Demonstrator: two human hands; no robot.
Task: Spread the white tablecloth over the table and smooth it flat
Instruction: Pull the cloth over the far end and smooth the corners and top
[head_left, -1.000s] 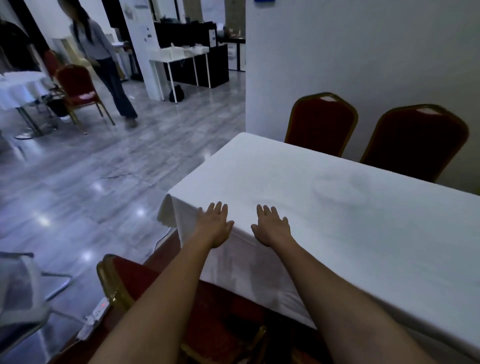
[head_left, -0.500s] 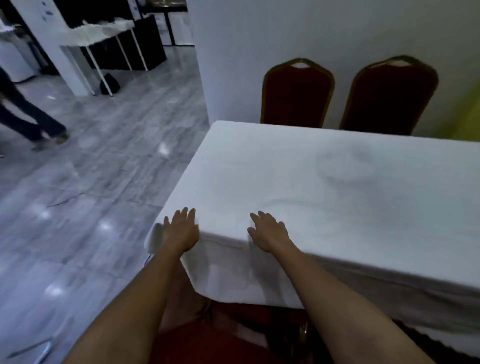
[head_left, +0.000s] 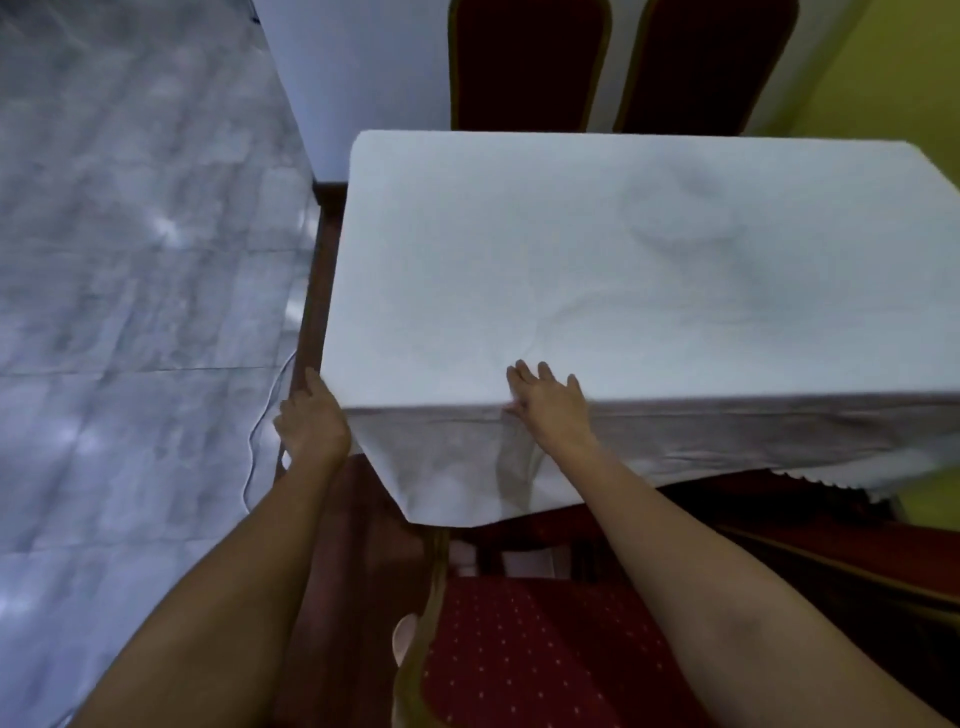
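The white tablecloth (head_left: 597, 270) covers the table top and hangs over the near edge in a pointed flap. A few shallow creases run across its middle and right. My left hand (head_left: 311, 423) is at the near left corner, fingers along the table's left edge beside the cloth; whether it pinches the cloth I cannot tell. My right hand (head_left: 550, 408) lies flat, fingers spread, on the cloth at the near edge. The dark wooden table edge (head_left: 311, 291) shows along the left side.
Two red chairs (head_left: 524, 62) stand against the wall behind the table. A red dotted chair seat (head_left: 545, 654) is right below me, between my arms. A thin white cable (head_left: 260, 447) trails on the grey floor at left. A yellow wall is at right.
The view has tilted down over the table. My left hand slid off the cloth's top to the left corner edge. My right hand stayed flat at the near edge.
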